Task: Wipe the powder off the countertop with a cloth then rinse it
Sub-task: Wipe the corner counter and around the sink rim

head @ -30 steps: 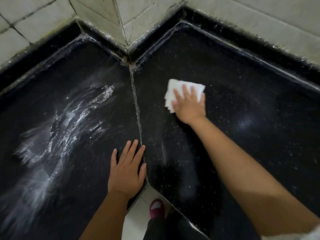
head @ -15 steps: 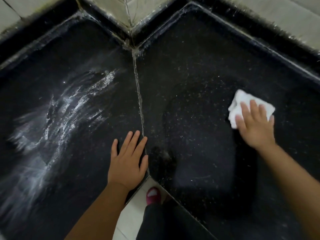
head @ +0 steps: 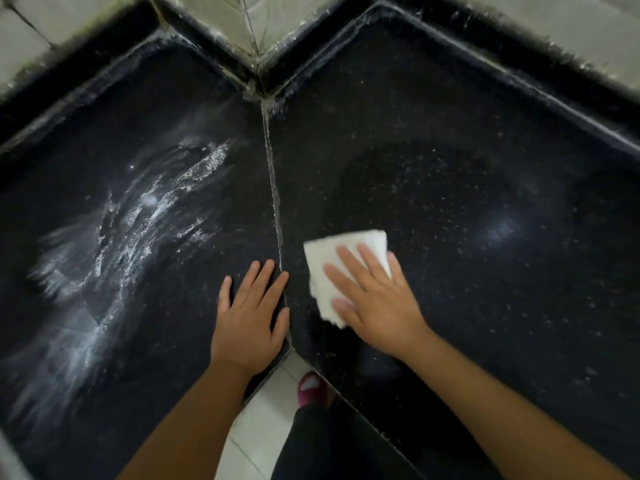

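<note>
Right hand: pressing down flat on the cloth, fingers spread and splayed over it, palm covering the near right part; grip not curled around anything, simply pinning the cloth to the worktop.
Cloth: lying white and folded directly under the right grip, its far and left edges peeking out beyond the fingertips, touching the dark surface just right of the seam.
Left hand: resting open and flat on the worktop, palm down, fingers stretched forward, holding nothing; sitting just left of the right grip, with the seam running between the two and the index fingertip reaching that line.
Powder: lying smeared in white streaks and swirls well to the left of both grips, on the left slab, fading to a blurred haze toward the near left edge.
Right slab: showing only fine scattered specks beyond and to the right of the right grip, plus a couple of soft light reflections.
Seam: running pale and thin from the far corner down toward the gap between the hands.
Wall tiles: standing pale along the far edges, meeting at the corner beyond both grips.
Floor: showing light tiles below the inner corner of the worktop, nearer than the grips, with a pink shoe on it.
</note>
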Demonstrator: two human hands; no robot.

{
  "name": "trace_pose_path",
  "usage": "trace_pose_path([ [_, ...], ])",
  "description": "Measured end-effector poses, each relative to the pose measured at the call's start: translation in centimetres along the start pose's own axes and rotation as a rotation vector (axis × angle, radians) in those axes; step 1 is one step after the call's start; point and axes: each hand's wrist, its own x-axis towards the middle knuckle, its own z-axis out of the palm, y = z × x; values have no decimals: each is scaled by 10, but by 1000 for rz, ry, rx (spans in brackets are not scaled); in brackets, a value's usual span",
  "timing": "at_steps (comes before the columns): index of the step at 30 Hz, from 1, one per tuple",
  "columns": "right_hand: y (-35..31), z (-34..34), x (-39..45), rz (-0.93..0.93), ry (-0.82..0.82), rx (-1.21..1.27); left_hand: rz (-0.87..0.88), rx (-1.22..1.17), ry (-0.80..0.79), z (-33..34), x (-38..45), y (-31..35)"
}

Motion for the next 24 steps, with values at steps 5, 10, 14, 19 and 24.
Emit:
trace_pose_path([
  [5, 83, -15, -46, 267, -65, -7, -2, -8, -6, -1, 0, 1],
  [10, 111, -50, 56, 649, -6, 135, -4, -24, 0, 1, 0, 0],
  [14, 49, -47, 111, 473, -71, 99, -22, -35, -29, 0, 0, 2],
  [19, -20, -3, 38, 26, 76, -6, -22, -21, -48, -2, 0, 1],
  [24, 21, 14, -80, -66, -25, -23, -18, -7, -59, -1, 2, 1],
])
